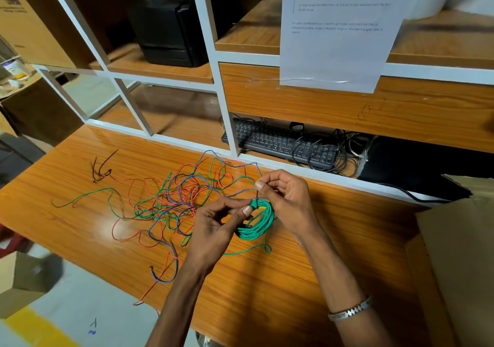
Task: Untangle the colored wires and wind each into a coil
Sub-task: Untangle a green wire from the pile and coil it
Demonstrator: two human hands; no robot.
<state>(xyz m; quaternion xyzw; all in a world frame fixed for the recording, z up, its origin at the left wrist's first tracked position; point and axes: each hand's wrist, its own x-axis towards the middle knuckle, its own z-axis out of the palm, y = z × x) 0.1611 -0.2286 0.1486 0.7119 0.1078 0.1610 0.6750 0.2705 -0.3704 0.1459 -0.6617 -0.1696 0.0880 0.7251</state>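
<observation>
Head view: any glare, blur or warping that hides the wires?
Head view: a soft glare patch on the table sits left of the tangled wires, washing out a red loop; the shelf frame bows from wide-angle distortion; the paper sheet text is blurred; the green coil between the left hand and right hand is sharp.

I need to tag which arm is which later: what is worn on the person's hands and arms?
Both forearms are bare, with no sleeves or gloves in view. The right wrist carries a silver metal bangle with a zigzag pattern. The left hand and right hand show no rings.
</observation>
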